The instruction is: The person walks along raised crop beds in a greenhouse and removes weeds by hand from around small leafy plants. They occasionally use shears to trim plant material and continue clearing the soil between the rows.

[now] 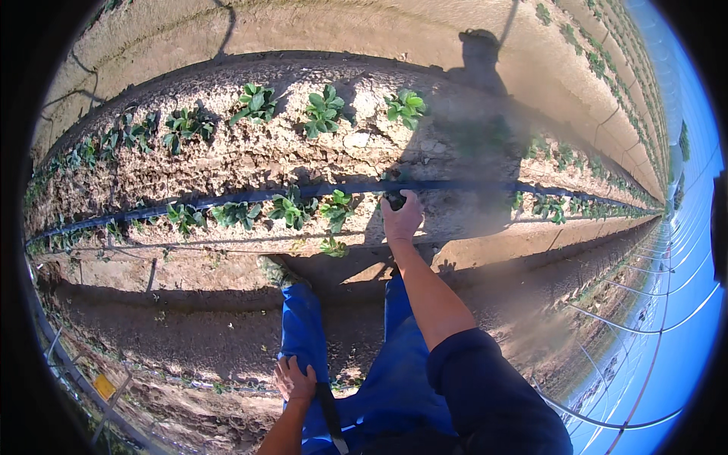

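My right hand (402,219) reaches down to the raised soil bed, thumb and fingers curved apart beside a black drip irrigation line (347,189). Dark leaves of a shaded plant (394,200) show in the gap between them; whether the fingertips touch the leaves cannot be told. A bright leafy plant (336,210) grows just left of this hand. My left hand (296,380) rests on the leg of my blue trousers (305,327), fingers slightly spread. Beside its wrist lies a long dark strip (330,415) with a pale end, its kind unclear.
Another row of leafy plants (323,111) runs beyond the drip line. A bare soil furrow (187,318) passes under my legs. Metal tunnel hoops (620,328) rise at right. A yellow card (104,387) hangs at lower left. My shadow (480,68) darkens part of the bed.
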### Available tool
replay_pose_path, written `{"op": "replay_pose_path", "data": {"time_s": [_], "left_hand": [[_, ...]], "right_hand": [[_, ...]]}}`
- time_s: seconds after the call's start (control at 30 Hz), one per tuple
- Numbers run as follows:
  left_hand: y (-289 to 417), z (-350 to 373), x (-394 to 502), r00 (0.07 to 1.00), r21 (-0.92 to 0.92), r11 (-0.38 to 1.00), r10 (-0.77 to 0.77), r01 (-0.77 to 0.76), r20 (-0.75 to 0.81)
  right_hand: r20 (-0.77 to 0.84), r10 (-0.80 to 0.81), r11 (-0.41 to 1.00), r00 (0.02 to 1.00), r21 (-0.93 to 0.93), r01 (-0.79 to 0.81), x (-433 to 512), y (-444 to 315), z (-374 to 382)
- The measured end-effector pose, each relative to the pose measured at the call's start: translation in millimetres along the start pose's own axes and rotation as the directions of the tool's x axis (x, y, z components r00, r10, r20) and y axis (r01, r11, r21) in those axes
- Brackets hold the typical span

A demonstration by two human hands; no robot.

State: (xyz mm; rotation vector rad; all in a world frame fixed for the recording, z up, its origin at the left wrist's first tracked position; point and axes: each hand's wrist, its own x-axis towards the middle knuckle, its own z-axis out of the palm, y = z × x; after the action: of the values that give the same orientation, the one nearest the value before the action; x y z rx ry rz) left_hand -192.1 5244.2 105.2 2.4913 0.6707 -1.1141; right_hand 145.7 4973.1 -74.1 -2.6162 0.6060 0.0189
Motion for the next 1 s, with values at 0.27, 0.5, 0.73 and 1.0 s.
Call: {"op": "replay_pose_path", "data": {"time_s": [0.27,0.5,0.73,1.0], "left_hand": [[24.3,-10.2,61.4,0.905,-0.16,0.893,0.401,-0.421,-0.141],[234.5,-89.1,244.0,0.506,0.001,0.548,0.773,-0.836,-0.383],[323.8,-103.4,313.6,0.623,0.178,0.618,0.781,-0.766,-0.031],[331.6,-75.3,314.9,0.617,0.104,0.63,0.776,-0.77,-0.13]], "right_hand": [[-0.03,-0.141,0.989,0.99,-0.046,0.14,-3.8,14.2,7.8],[-0.332,-0.111,0.921,0.937,0.32,0.223,3.0,23.9,28.3],[-0.208,-0.128,0.946,0.97,0.267,0.182,-0.3,18.4,12.4],[-0.094,-0.233,0.935,0.968,0.252,0.249,-7.2,19.4,3.1]]}}
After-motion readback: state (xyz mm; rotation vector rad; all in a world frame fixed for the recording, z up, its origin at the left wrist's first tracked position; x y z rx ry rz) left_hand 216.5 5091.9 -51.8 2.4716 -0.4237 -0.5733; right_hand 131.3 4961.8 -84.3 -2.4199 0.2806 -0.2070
